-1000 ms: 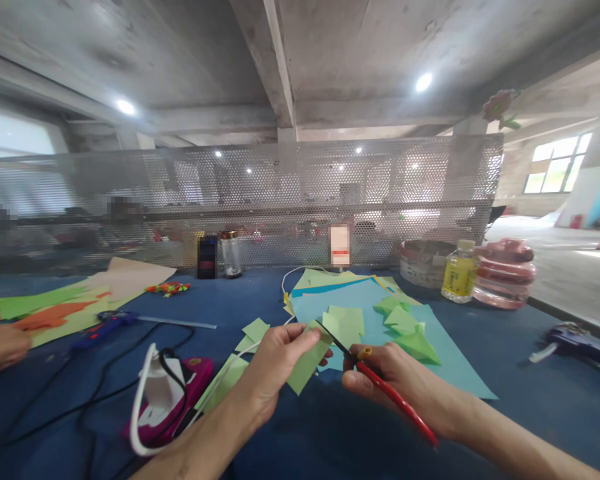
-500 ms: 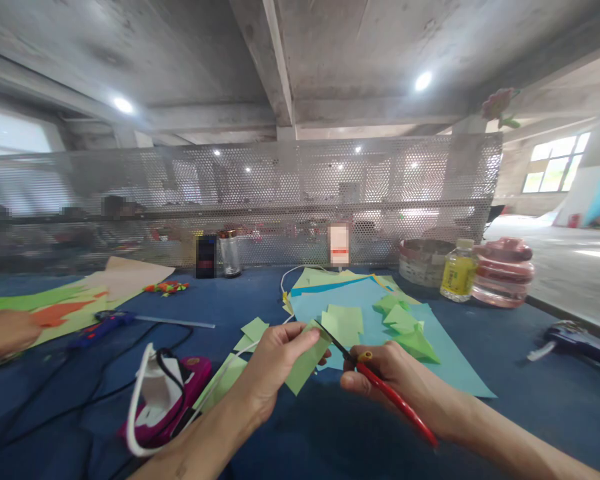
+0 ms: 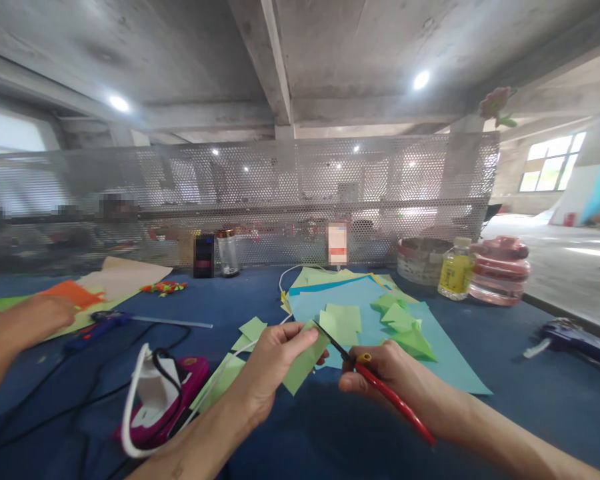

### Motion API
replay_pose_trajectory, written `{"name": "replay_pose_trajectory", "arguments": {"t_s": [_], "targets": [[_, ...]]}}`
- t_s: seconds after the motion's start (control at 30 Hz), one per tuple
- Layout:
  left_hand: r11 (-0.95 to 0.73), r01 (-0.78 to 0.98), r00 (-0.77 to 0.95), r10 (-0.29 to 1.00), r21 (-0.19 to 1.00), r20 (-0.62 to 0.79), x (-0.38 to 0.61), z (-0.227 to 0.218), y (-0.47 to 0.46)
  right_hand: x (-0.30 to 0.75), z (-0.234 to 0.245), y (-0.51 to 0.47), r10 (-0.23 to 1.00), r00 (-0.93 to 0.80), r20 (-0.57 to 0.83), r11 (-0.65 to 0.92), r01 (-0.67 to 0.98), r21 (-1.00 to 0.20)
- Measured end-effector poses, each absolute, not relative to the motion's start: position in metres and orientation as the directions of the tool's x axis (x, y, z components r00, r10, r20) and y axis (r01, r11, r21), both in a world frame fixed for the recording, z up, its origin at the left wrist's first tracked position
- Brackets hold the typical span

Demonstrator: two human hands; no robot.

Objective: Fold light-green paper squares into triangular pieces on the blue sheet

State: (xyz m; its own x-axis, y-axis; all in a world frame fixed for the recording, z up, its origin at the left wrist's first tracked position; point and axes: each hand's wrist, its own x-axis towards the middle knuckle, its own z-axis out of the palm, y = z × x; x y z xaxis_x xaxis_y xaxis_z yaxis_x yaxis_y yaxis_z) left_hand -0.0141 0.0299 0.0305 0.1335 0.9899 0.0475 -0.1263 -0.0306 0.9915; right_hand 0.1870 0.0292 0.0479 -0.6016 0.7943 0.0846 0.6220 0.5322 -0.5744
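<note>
My left hand [image 3: 283, 350] pinches a light green piece of paper [image 3: 303, 367] near its top edge. In my right hand [image 3: 380, 370] are red-handled scissors [image 3: 395, 400], with the dark blades reaching to the top corner of that paper. Just beyond my hands, green paper squares [image 3: 341, 325] lie on a large light-blue sheet [image 3: 460, 363]. Folded green paper pieces [image 3: 410, 333] rest on the same sheet, right of the squares. More green paper [image 3: 223, 379] lies left of my left hand, partly behind my forearm.
A magenta power strip [image 3: 195, 373] with a white plug and cables sits at left. Glue guns [image 3: 97, 330] lie on both sides. A yellow-labelled bottle [image 3: 455, 270], a pink jug [image 3: 500, 270] and a round tub stand back right. Another person's hand [image 3: 45, 317] is over papers at left.
My hands, the paper and the scissors keep nearly the same pose. At left, the other person's hand has moved further in over the papers, and the orange paper there has shifted.
</note>
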Motion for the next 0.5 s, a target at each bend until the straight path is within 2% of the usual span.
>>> {"name": "replay_pose_trajectory", "arguments": {"t_s": [0.5], "targets": [[-0.012,-0.141,0.136,0.990,0.990,0.032,-0.0149,0.0292,0.0281,0.1904,0.0436,0.0287,0.748,-0.651,0.131,0.606,0.588,-0.536]]}}
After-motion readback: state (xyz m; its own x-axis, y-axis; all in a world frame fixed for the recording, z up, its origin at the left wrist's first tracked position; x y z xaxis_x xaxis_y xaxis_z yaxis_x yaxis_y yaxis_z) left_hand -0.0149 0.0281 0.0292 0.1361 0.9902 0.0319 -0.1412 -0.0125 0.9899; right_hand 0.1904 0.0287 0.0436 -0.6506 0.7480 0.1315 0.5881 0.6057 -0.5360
